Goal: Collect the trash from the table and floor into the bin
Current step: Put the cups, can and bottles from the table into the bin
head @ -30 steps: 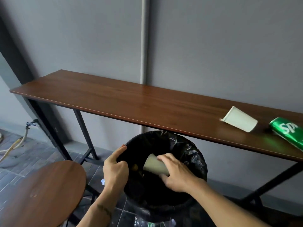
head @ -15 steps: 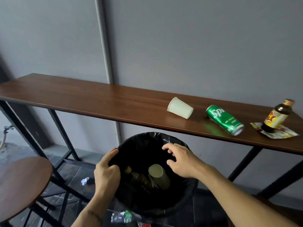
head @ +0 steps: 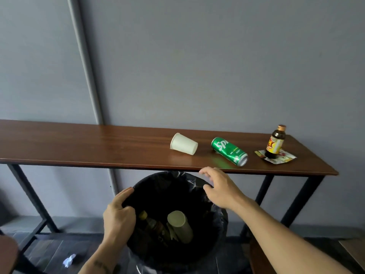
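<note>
A bin [head: 215, 230] lined with a black bag is held up in front of the wooden table [head: 98, 147]. My left hand [head: 118, 216] grips its left rim. My right hand [head: 221, 186] hovers over the far right rim, fingers apart and empty. Inside the bin lie a paper cup [head: 180, 226] and a brown bottle [head: 152, 224]. On the table a white paper cup [head: 183, 144] and a green can [head: 230, 151] lie on their sides, and a small brown bottle [head: 275, 142] stands on a flattened wrapper [head: 284, 158].
A crumpled white paper [head: 69, 260] lies on the dark tiled floor at the lower left. Black table legs [head: 298, 200] stand on both sides of the bin. A brown stool edge [head: 7, 254] shows at the far left, and a grey pipe [head: 85, 60] runs down the wall.
My right hand let the paper cup drop into the bin, then rose toward the table edge with its fingers spread. The view swung right, bringing the can and bottle into sight.
</note>
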Motion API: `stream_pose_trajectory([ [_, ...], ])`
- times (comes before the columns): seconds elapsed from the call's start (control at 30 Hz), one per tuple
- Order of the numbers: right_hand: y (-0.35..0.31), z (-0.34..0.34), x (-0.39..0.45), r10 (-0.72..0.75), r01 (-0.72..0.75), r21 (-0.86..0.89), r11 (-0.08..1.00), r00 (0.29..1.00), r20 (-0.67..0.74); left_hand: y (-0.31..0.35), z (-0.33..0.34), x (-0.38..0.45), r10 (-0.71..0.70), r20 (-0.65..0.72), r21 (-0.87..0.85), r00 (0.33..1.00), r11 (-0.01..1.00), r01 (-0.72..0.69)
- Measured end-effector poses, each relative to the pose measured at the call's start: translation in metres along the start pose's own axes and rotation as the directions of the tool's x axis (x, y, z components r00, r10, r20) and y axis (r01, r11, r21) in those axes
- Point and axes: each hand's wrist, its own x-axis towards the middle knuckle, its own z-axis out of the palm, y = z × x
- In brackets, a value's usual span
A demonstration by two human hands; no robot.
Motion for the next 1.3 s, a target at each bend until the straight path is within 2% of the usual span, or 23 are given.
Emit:
stream_pose_trajectory([
  [0.13, 0.010, -0.031, 0.015, -0.032, -0.002, -0.143, 0.990, 0.971, -0.236, 0.002, 0.011, -0.010, -0.006, 0.010, -0.007, 1.000, 1.000, 0.006],
  [0.2, 0.017, -0.049, 0.029, -0.016, -0.066, -0.247, 0.967, 0.949, -0.316, 0.002, 0.017, -0.012, -0.007, 0.014, -0.013, 1.000, 1.000, 0.007],
  [0.3, 0.036, -0.066, 0.051, 0.075, -0.195, -0.387, 0.901, 0.949, -0.305, 0.002, 0.028, -0.021, -0.036, 0.006, -0.024, 0.999, 0.999, 0.036],
  [0.4, 0.059, -0.073, 0.070, 0.178, -0.274, -0.434, 0.858, 0.952, -0.248, 0.006, 0.043, -0.031, -0.065, -0.025, -0.027, 0.998, 0.998, 0.064],
  [0.47, 0.077, -0.073, 0.078, 0.209, -0.266, -0.419, 0.868, 0.962, -0.175, 0.011, 0.054, -0.041, -0.100, -0.051, -0.015, 0.994, 0.995, 0.099],
  [0.53, 0.093, -0.071, 0.082, 0.172, -0.221, -0.383, 0.897, 0.972, -0.159, 0.015, 0.065, -0.050, -0.120, -0.078, -0.005, 0.990, 0.993, 0.120],
  [0.63, 0.107, -0.069, 0.077, 0.043, -0.127, -0.321, 0.939, 0.966, -0.256, 0.019, 0.082, -0.066, -0.155, -0.108, 0.002, 0.982, 0.988, 0.156],
  [0.7, 0.107, -0.069, 0.066, -0.004, -0.067, -0.210, 0.976, 0.948, -0.319, 0.019, 0.093, -0.077, -0.182, -0.128, 0.006, 0.975, 0.983, 0.184],
  [0.77, 0.103, -0.067, 0.046, -0.082, 0.060, -0.074, 0.995, 0.935, -0.344, 0.017, 0.102, -0.086, -0.189, -0.146, -0.009, 0.971, 0.982, 0.190],
  [0.83, 0.099, -0.062, 0.017, -0.195, 0.211, 0.022, 0.977, 0.936, -0.293, 0.018, 0.110, -0.092, -0.186, -0.155, -0.026, 0.970, 0.983, 0.184],
  [0.9, 0.097, -0.049, -0.016, -0.268, 0.279, 0.057, 0.959, 0.952, -0.150, 0.021, 0.118, -0.098, -0.180, -0.159, -0.042, 0.971, 0.984, 0.176],
  [0.97, 0.098, -0.030, -0.043, -0.291, 0.290, 0.026, 0.957, 0.955, 0.049, 0.026, 0.124, -0.101, -0.175, -0.165, -0.066, 0.971, 0.984, 0.166],
  [1.03, 0.099, -0.015, -0.057, -0.254, 0.265, -0.011, 0.964, 0.935, 0.248, 0.031, 0.130, -0.105, -0.168, -0.164, -0.084, 0.972, 0.984, 0.156],
  [1.1, 0.102, -0.011, -0.060, -0.222, 0.252, -0.043, 0.967, 0.911, 0.347, 0.036, 0.136, -0.108, -0.156, -0.169, -0.109, 0.973, 0.984, 0.139],
  [1.17, 0.106, -0.021, -0.057, -0.233, 0.257, -0.046, 0.965, 0.927, 0.293, 0.038, 0.139, -0.111, -0.151, -0.180, -0.092, 0.972, 0.986, 0.136],
  [1.23, 0.115, -0.043, -0.050, -0.232, 0.237, -0.030, 0.971, 0.967, 0.109, 0.033, 0.142, -0.110, -0.138, -0.184, -0.061, 0.973, 0.990, 0.129],
  [1.3, 0.132, -0.075, -0.037, -0.159, 0.158, -0.016, 0.987, 0.980, -0.121, 0.027, 0.145, -0.109, -0.133, -0.182, -0.041, 0.974, 0.991, 0.127],
])
